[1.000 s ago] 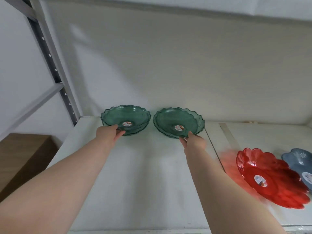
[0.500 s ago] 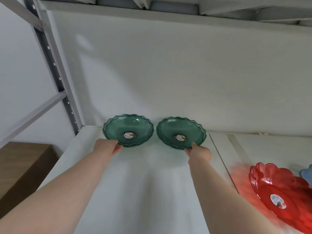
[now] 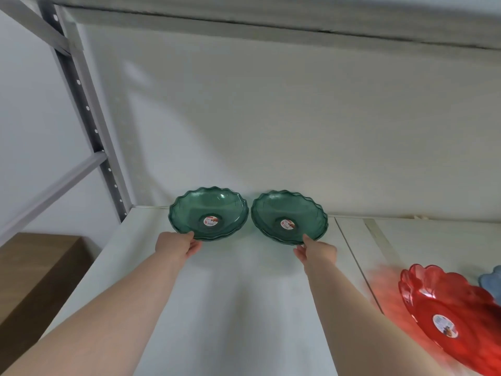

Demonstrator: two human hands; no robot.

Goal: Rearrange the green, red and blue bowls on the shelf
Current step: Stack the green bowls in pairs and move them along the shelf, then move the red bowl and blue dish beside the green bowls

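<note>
Two clear green scalloped bowls stand side by side at the back of the white shelf (image 3: 230,308), close to the wall. My left hand (image 3: 177,246) grips the near rim of the left green bowl (image 3: 208,211), which looks like a stack of two. My right hand (image 3: 315,252) holds the near rim of the right green bowl (image 3: 288,215), thumb on top. A red scalloped bowl (image 3: 447,316) lies at the lower right. Behind it, at the right edge, a sliver of a blue bowl (image 3: 490,282) shows.
A grey perforated shelf upright (image 3: 89,123) with cross braces rises at the left. The underside of the shelf above (image 3: 271,20) runs across the top. A brown box (image 3: 35,278) sits below at the left. A seam (image 3: 357,267) divides the shelf boards.
Both green bowls have slid a little farther back toward the wall with my hands on their rims. The view has tilted, so the red and blue bowls sit farther toward the lower right.
</note>
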